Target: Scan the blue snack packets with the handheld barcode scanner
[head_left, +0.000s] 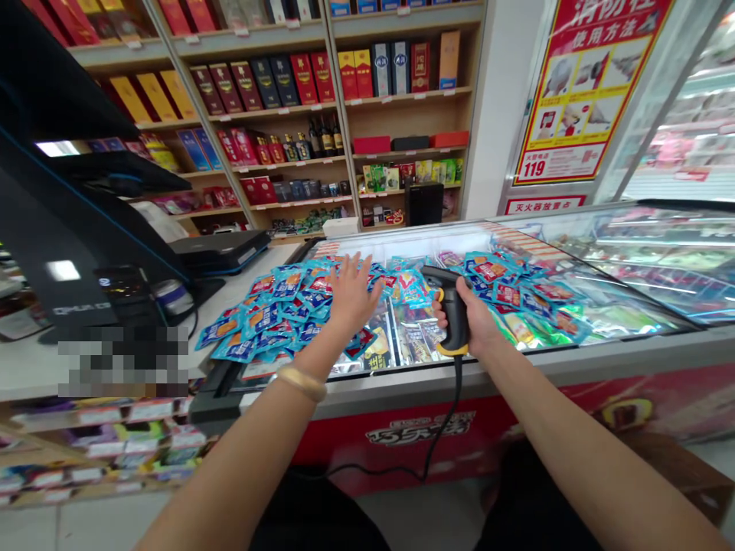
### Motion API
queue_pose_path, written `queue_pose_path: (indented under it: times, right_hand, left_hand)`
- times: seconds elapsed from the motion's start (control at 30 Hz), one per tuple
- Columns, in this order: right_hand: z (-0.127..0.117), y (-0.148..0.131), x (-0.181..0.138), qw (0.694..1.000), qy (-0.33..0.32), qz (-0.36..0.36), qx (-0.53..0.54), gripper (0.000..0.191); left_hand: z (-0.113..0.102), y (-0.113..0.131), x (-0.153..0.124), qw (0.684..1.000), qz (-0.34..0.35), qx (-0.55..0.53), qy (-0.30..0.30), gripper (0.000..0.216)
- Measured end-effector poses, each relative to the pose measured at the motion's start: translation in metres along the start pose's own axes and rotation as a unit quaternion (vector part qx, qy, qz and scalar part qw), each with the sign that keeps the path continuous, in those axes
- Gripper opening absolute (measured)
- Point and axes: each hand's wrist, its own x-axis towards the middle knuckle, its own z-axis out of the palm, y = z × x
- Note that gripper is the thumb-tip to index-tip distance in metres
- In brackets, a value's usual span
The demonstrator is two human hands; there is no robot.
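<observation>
My right hand (478, 315) is wrapped round a black and yellow barcode scanner (456, 317), its cable hanging down in front of the freezer. My left hand (351, 295), fingers spread, is over the right side of a pile of blue snack packets (269, 317); whether it touches them I cannot tell. A second heap of blue packets (511, 283) lies beyond and to the right of the scanner. Between the heaps are a few light-blue packets (410, 287). All of them lie on the glass top of a chest freezer (402, 376).
To the left, a counter (230, 285) carries a black checkout screen stand (74, 229). Shelves (276, 112) of boxed bottles stand behind the freezer. The scanner cable (428, 459) loops low by my legs. A wooden box (671, 467) sits at the lower right.
</observation>
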Motion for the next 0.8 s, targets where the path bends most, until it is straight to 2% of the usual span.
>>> queue_pose_path:
  times: [0.17, 0.23, 0.33, 0.43, 0.6, 0.7, 0.8]
  right_hand:
    - [-0.041, -0.034, -0.021, 0.997, 0.059, -0.054, 0.019, 0.045]
    - [-0.052, -0.04, -0.027, 0.994, 0.08, -0.065, 0.029, 0.046]
    - [-0.059, -0.041, -0.031, 0.993, 0.088, -0.072, 0.036, 0.047]
    - [-0.059, -0.038, -0.031, 0.993, 0.081, -0.079, 0.04, 0.047]
    - [-0.055, -0.036, -0.03, 0.993, 0.076, -0.081, 0.051, 0.042]
    - [-0.054, -0.037, -0.029, 0.993, 0.084, -0.07, 0.039, 0.043]
    - [-0.054, -0.038, -0.029, 0.993, 0.089, -0.066, 0.03, 0.045]
  left_hand:
    - [0.051, 0.086, 0.005, 0.984, 0.112, -0.074, -0.115, 0.061]
    - [0.069, 0.11, 0.008, 0.974, 0.127, -0.093, -0.161, 0.063]
    - [0.087, 0.131, 0.011, 0.964, 0.123, -0.093, -0.219, 0.063]
    - [0.092, 0.138, 0.01, 0.966, 0.132, -0.07, -0.212, 0.054]
    - [0.083, 0.139, 0.003, 0.974, 0.131, -0.053, -0.177, 0.041]
    - [0.078, 0.135, -0.001, 0.976, 0.101, -0.06, -0.182, 0.031]
    - [0.077, 0.122, -0.002, 0.975, 0.095, -0.092, -0.178, 0.03]
